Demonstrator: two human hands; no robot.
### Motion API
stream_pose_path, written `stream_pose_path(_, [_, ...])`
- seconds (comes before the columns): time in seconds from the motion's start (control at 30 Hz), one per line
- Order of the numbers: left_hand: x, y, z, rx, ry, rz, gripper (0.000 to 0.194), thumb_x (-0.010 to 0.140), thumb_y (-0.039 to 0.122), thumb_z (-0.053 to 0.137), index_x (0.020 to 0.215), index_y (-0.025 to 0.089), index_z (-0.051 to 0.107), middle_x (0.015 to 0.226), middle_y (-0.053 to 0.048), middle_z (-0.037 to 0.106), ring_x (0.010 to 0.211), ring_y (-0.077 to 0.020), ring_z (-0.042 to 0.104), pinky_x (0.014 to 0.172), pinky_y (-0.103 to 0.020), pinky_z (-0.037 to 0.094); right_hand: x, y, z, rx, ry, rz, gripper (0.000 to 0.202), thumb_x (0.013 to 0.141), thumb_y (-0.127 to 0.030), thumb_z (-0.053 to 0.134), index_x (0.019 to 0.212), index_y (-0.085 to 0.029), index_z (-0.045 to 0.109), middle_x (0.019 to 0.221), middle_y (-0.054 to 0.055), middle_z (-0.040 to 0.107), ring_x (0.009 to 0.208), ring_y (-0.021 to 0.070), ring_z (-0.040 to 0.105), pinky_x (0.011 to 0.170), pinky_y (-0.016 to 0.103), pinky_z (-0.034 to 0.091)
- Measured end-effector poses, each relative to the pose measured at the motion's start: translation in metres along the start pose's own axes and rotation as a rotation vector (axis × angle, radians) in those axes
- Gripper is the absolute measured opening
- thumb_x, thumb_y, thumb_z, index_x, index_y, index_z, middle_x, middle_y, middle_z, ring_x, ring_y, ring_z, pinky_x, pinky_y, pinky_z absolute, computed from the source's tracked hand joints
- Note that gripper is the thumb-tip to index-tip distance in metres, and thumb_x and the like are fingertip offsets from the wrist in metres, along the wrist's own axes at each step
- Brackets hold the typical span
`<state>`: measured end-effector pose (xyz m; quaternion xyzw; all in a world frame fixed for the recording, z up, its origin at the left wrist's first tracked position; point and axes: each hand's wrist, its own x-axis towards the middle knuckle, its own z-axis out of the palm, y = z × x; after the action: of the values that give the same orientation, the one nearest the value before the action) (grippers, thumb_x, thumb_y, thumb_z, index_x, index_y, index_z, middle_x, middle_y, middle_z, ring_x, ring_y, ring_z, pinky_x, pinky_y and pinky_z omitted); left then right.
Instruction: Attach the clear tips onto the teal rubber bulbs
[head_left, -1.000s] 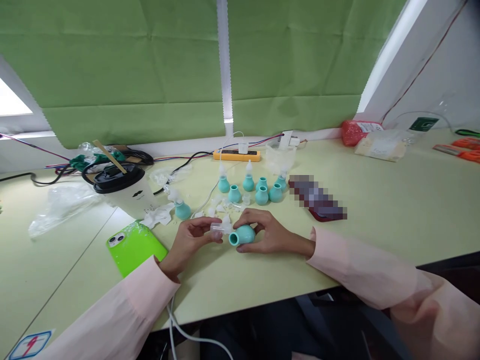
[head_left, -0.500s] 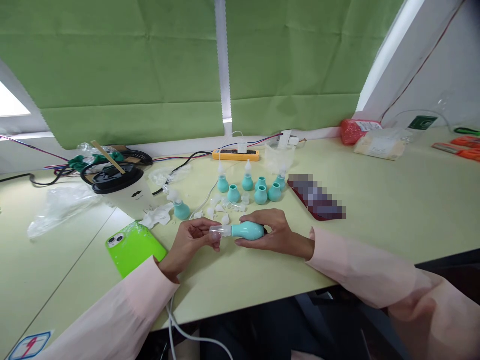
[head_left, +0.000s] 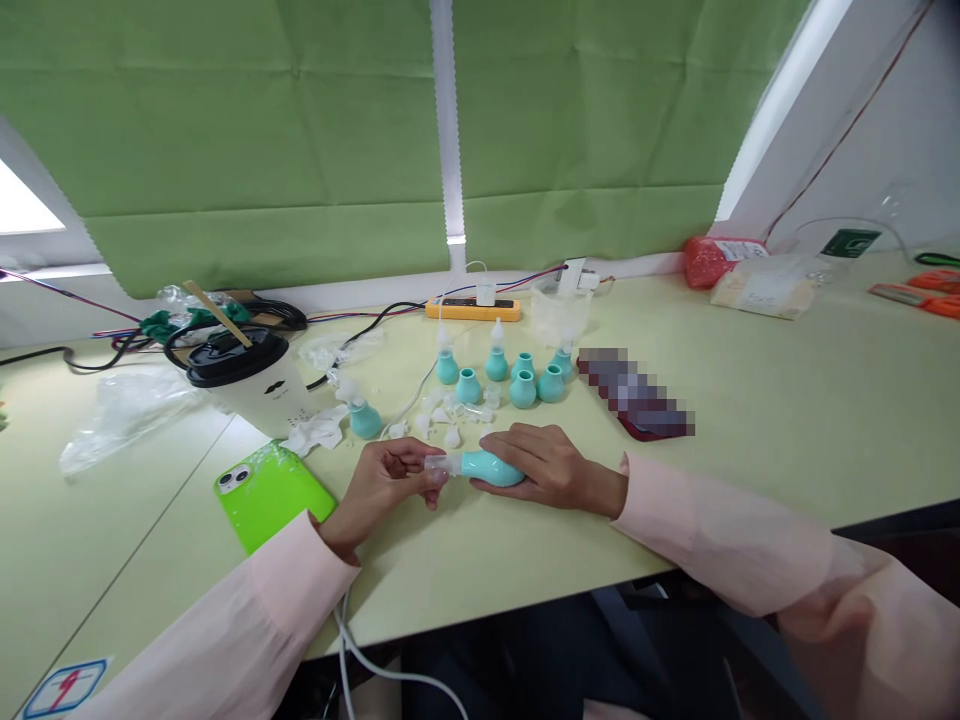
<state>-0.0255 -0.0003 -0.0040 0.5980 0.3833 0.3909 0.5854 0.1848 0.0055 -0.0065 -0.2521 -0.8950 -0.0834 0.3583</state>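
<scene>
My right hand [head_left: 544, 465] is wrapped round a teal squeeze bulb [head_left: 491, 468] that lies on its side above the table. From the bulb's left end sticks out a clear plastic nozzle [head_left: 442, 464], pinched between the thumb and fingers of my left hand [head_left: 394, 474]. Nozzle and bulb meet end to end, in line. Just beyond my hands lie small white and clear plastic pieces [head_left: 451, 437]. Behind these stand several open teal bulbs [head_left: 523, 390], and a few others carry clear tips, like the bulb [head_left: 496, 364] at the back. One more tipped bulb [head_left: 365, 420] stands left.
A green phone [head_left: 274, 495] lies by my left forearm, with a lidded paper cup [head_left: 255, 390] behind it. To the right rests a dark red phone [head_left: 637, 400]. A yellow power strip [head_left: 472, 310] and cables run along the back; white cables [head_left: 345, 640] hang over the front edge.
My right fingers have shifted further over the bulb, covering more of it, and the bulb tilts slightly down to the right. My left hand keeps its pinch on the nozzle.
</scene>
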Motion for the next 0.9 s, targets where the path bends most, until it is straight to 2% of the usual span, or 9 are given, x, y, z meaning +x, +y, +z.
stream_pose_path(0.17, [0.0, 0.001, 0.003, 0.002, 0.047, -0.019, 0.024, 0.059, 0.018, 0.068, 0.079, 0.01, 0.058, 0.061, -0.002, 0.064, 0.054, -0.014, 0.06, 0.059, -0.031, 0.052, -0.003, 0.003, 0.01, 0.249, 0.027, 0.173, 0.034, 0.066, -0.045, 0.059, 0.087, -0.018, 0.059, 0.072, 0.005, 0.065, 0.065, 0.0156, 0.059, 0.058, 0.028, 0.045])
stream_pose_path(0.33, [0.0, 0.002, 0.004, 0.009, 0.057, 0.004, 0.025, 0.055, 0.017, 0.07, 0.077, 0.011, 0.059, 0.061, -0.002, 0.064, 0.055, -0.0144, 0.061, 0.059, -0.03, 0.052, 0.0, 0.001, 0.012, 0.439, 0.045, 0.395, 0.043, 0.051, -0.047, 0.068, 0.078, -0.015, 0.064, 0.068, 0.004, 0.065, 0.054, 0.0127, 0.055, 0.05, 0.024, 0.042])
stream_pose_path(0.47, [-0.002, 0.002, 0.006, 0.01, 0.054, 0.038, 0.024, 0.055, 0.015, 0.07, 0.076, 0.011, 0.059, 0.063, -0.002, 0.064, 0.056, -0.0142, 0.061, 0.059, -0.029, 0.052, 0.005, -0.004, 0.007, 0.611, -0.063, 0.619, 0.045, 0.045, -0.046, 0.07, 0.076, -0.014, 0.065, 0.062, 0.002, 0.062, 0.053, 0.0114, 0.052, 0.045, 0.021, 0.04])
stream_pose_path(0.57, [-0.002, 0.0, 0.006, 0.056, 0.084, 0.087, 0.023, 0.055, 0.015, 0.07, 0.075, 0.011, 0.059, 0.065, -0.002, 0.063, 0.06, -0.0144, 0.06, 0.058, -0.027, 0.051, 0.009, -0.005, 0.004, 0.733, -0.122, 0.724, 0.044, 0.044, -0.042, 0.072, 0.076, -0.012, 0.066, 0.063, 0.002, 0.061, 0.056, 0.0111, 0.051, 0.048, 0.021, 0.041])
stream_pose_path(0.63, [-0.002, -0.002, 0.005, 0.102, 0.113, 0.128, 0.023, 0.054, 0.015, 0.071, 0.074, 0.012, 0.06, 0.069, -0.004, 0.063, 0.063, -0.0149, 0.06, 0.057, -0.026, 0.05, 0.011, -0.003, 0.003, 0.807, -0.185, 0.785, 0.043, 0.043, -0.04, 0.073, 0.074, -0.011, 0.066, 0.057, 0.0, 0.057, 0.05, 0.0082, 0.047, 0.043, 0.02, 0.038])
stream_pose_path(0.77, [-0.003, -0.006, 0.003, 0.211, 0.127, 0.184, 0.022, 0.055, 0.018, 0.07, 0.074, 0.013, 0.061, 0.078, -0.006, 0.063, 0.07, -0.0162, 0.059, 0.057, -0.024, 0.051, 0.011, 0.004, 0.002, 0.913, -0.368, 0.86, 0.04, 0.047, -0.038, 0.071, 0.075, -0.011, 0.065, 0.046, -0.005, 0.044, 0.035, 0.0026, 0.032, 0.029, 0.017, 0.025])
stream_pose_path(0.9, [-0.006, -0.005, 0.005, 0.325, 0.115, 0.224, 0.019, 0.059, 0.021, 0.068, 0.076, 0.014, 0.062, 0.079, -0.006, 0.064, 0.072, -0.017, 0.06, 0.059, -0.025, 0.053, 0.012, 0.008, 0.001, 0.985, -0.466, 0.894, 0.034, 0.049, -0.038, 0.07, 0.068, -0.012, 0.063, 0.048, -0.005, 0.043, 0.035, 0.0025, 0.033, 0.028, 0.017, 0.024])
